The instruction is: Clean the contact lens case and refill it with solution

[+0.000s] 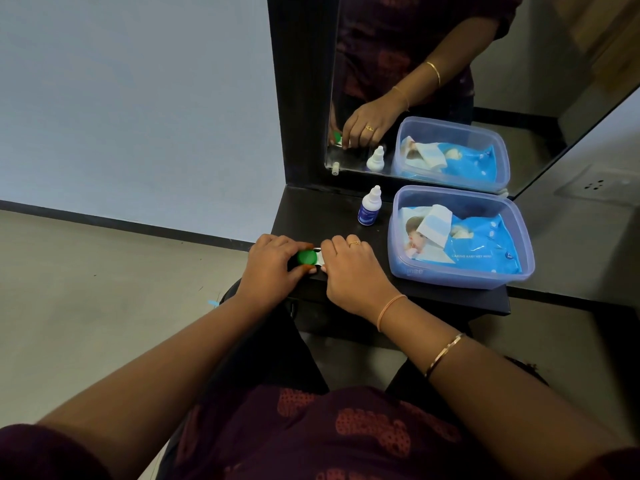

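The tub (460,276) is keeping wipes (485,244) handy. Left of it, the right hand (349,268) is curling down, seemingly pinning, and the left hand (273,263) is pinching, likely unscrewing. The bottle (370,210) is waiting off its far-left corner. Under both hands is lying the case (319,259), green cap (306,258) pinched.

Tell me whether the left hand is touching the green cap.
Touching. The head view shows the left hand with thumb and fingers pinching the green cap from both sides.
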